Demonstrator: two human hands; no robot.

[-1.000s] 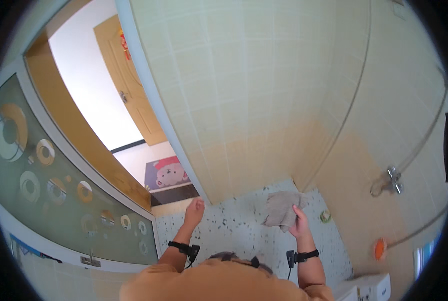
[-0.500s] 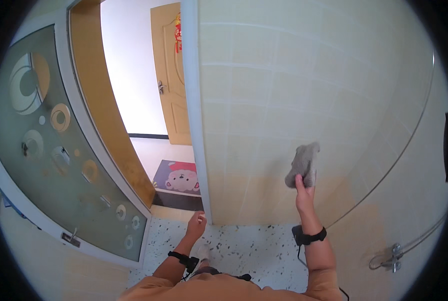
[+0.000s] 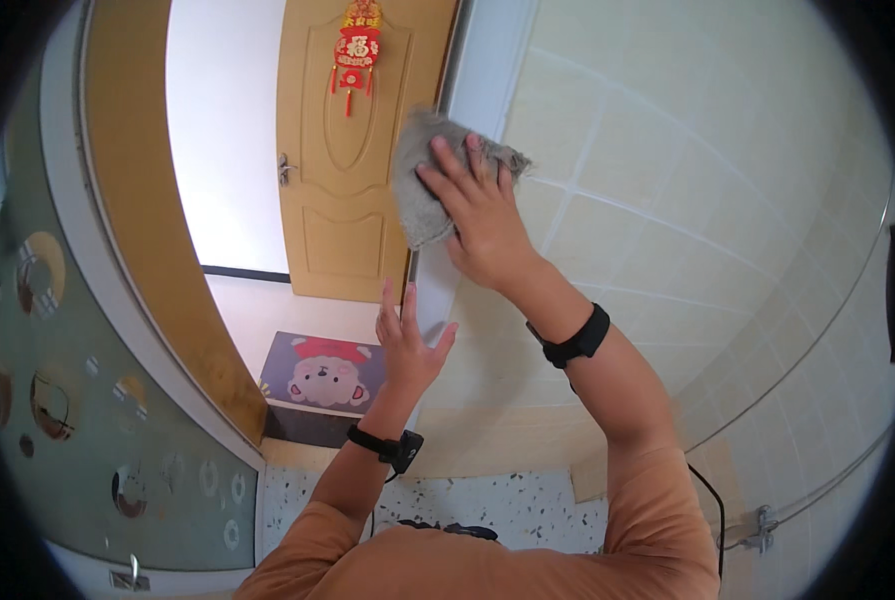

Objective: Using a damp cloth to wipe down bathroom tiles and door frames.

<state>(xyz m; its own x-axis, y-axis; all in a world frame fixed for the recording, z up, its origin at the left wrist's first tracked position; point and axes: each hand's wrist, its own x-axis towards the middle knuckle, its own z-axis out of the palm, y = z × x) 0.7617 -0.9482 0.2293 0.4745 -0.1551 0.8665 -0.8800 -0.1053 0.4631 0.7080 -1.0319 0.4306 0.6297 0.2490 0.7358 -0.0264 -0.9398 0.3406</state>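
Note:
Fingers spread, my right hand [image 3: 489, 225] holds a grey cloth [image 3: 419, 195] flat against the white door frame [image 3: 487, 70], where the frame meets the tiled wall. One corner of the cloth hangs past the frame over the doorway, and its crumpled other end lies towards the tiles. Lower down, my left hand [image 3: 409, 350] is raised by the frame's inner edge, open and with nothing in it. Whether its fingertips touch the frame I cannot tell.
A frosted glass door [image 3: 117, 420] with circle patterns stands swung in at the left. Beyond the doorway are a mat with a bear [image 3: 322, 375] and a wooden door [image 3: 337, 230] with a red ornament. A shower tap [image 3: 762, 528] and hose are on the right.
My right hand has carried the cloth up and left from the tiled wall to the door frame. My left hand has risen and its fingers have spread. The view has turned and moved closer.

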